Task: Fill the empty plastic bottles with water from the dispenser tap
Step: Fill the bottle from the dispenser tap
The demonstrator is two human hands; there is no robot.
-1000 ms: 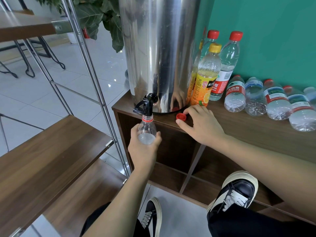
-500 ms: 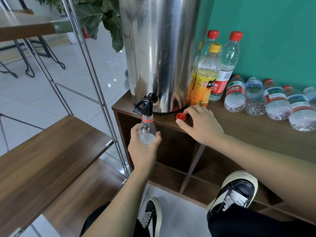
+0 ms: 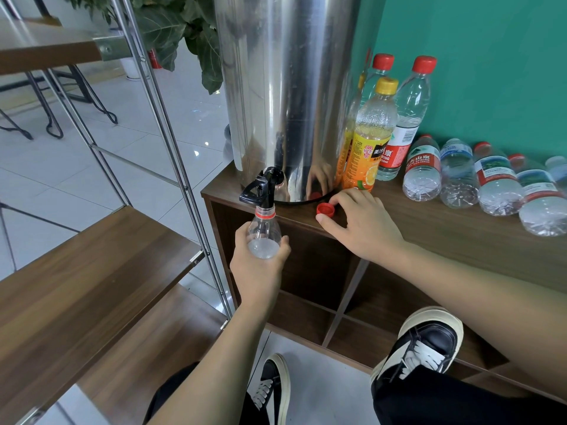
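The clear plastic bottle (image 3: pixel 264 233) is held upright in the left hand (image 3: pixel 257 265), its mouth directly beneath the black dispenser tap (image 3: pixel 262 188); the loosely spread right hand (image 3: pixel 360 228) rests on the wooden surface (image 3: pixel 445 228) beside the red screw cap (image 3: pixel 325 208).

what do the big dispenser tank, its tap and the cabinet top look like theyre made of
Dispenser tank: polished metal, likely stainless steel; it mirrors the right hand.
Tap: glossy black plastic, by its moulded look.
Cabinet top: dark wood-grain, matte; veneer or laminate, cannot tell which.

Left hand (image 3: pixel 259 265) curled in a grip, arm raised; right hand (image 3: pixel 363 223) rests flat, fingers relaxed.
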